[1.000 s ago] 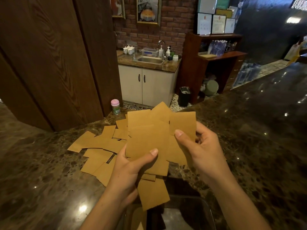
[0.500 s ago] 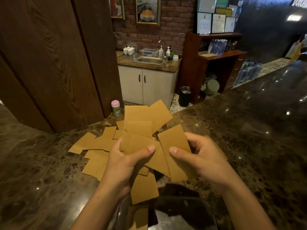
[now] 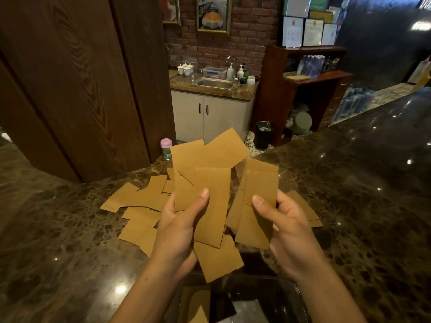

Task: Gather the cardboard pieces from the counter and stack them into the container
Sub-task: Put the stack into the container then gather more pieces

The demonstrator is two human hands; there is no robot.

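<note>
left hand [image 3: 177, 229] pinching a cardboard fan [image 3: 205, 183], right hand [image 3: 286, 227] gripping a smaller bunch [image 3: 256, 206]. best squared together, then lowered into the container [image 3: 300, 297] at 6 o'clock.

Two bare forearms reached up from the bottom of the view. The left hand [image 3: 179, 231] was raised, thumb pressed across the front of what it gripped. The right hand [image 3: 288, 227] was level beside it, slightly apart, thumb likewise pinching forward, fingers curled behind.
</note>
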